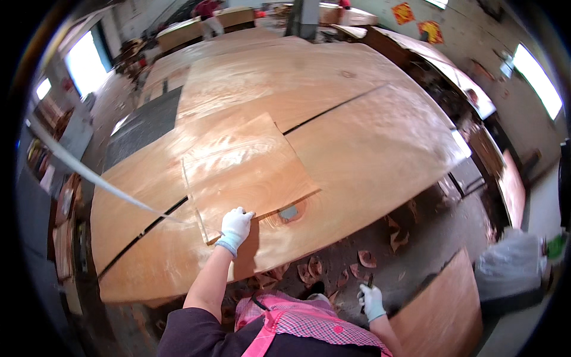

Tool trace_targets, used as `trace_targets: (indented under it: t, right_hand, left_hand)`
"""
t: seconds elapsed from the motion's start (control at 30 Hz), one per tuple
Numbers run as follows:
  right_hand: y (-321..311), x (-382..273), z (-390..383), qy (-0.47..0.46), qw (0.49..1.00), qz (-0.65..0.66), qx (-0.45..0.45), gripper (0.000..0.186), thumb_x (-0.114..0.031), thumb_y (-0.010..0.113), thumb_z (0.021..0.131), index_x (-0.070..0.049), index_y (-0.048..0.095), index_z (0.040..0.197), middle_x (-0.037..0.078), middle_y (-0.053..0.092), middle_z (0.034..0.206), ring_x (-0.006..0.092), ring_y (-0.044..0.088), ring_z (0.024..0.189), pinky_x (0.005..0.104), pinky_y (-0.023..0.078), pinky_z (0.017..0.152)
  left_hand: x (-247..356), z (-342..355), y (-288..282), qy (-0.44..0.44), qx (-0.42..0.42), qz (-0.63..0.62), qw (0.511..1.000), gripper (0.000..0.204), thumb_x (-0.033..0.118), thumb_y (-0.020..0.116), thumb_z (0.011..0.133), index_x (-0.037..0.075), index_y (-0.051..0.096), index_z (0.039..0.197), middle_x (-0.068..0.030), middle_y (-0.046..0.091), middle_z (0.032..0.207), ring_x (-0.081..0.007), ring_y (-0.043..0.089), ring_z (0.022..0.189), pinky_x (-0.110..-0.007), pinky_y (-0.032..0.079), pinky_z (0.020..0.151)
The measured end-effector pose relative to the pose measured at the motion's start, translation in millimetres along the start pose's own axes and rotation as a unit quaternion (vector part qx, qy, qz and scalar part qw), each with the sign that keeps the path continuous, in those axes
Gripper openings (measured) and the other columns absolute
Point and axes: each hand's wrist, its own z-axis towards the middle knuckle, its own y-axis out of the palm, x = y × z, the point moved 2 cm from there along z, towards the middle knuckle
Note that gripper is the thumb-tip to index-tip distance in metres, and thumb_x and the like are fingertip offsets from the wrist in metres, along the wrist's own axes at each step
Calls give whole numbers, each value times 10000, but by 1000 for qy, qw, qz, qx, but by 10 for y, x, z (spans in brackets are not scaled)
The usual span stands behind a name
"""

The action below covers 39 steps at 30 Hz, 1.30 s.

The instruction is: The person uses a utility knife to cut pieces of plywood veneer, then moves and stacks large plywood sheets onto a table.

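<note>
My left hand point(236, 228), in a white glove, pinches the near edge of a smaller wood veneer sheet point(247, 163). That near edge is lifted a little and casts a shadow. Beneath it spreads a large, pale brown veneer sheet point(351, 154), crossed by a long dark gap point(333, 111). Just right of my left hand, a grey patch point(288, 212) shows through a hole in the large sheet. My right hand point(373, 302), also gloved, is low at my right side, off the sheets. Its fingers close round a slim dark tool point(370, 279) whose kind I cannot make out.
Veneer scraps point(367, 259) litter the floor by my feet. A wood panel point(443, 306) leans at lower right, beside a clear plastic bag point(510, 265). A white strip point(89, 172) hangs across the left. Far back, a person in red point(206, 9) stands near stacked boards.
</note>
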Motion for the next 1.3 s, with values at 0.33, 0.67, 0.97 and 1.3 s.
trace_targets:
  t: [0.33,0.67,0.97,1.3]
  right_hand:
    - [1949,-2423,984,-40,973,-69,-215,540,-529,604,899,-18,607,1071,77,669,861,68,456,474,212,307,377]
    - [2323,-2476,997,-84,917,-295,-253,196,-274,687,877,-87,627,878,-15,486,553,76,400,385,246,302,350]
    - [2303,-2556,1070,-396,788,-409,-236,381,-345,617,902,6,677,1040,225,681,859,350,664,781,419,499,694]
    - [2936,-1940,799,-473,464,-591,-459,613,-185,446,940,82,241,1453,263,633,738,359,635,611,448,500,575]
  left_hand:
    - [66,-172,-53,-72,153,-8,985,164,139,631,787,182,717,920,-84,670,1046,-268,643,958,-389,527,798]
    - [402,-716,-39,-118,138,-60,982,127,160,659,795,132,703,911,-121,656,1080,-293,635,993,-412,518,825]
    - [923,-575,-48,-407,96,-123,900,345,339,672,817,87,667,1052,-148,619,977,-350,593,993,-438,486,840]
    - [1224,-157,348,-532,129,-216,808,543,116,629,830,63,475,1348,-233,495,1199,-388,571,1040,-438,485,891]
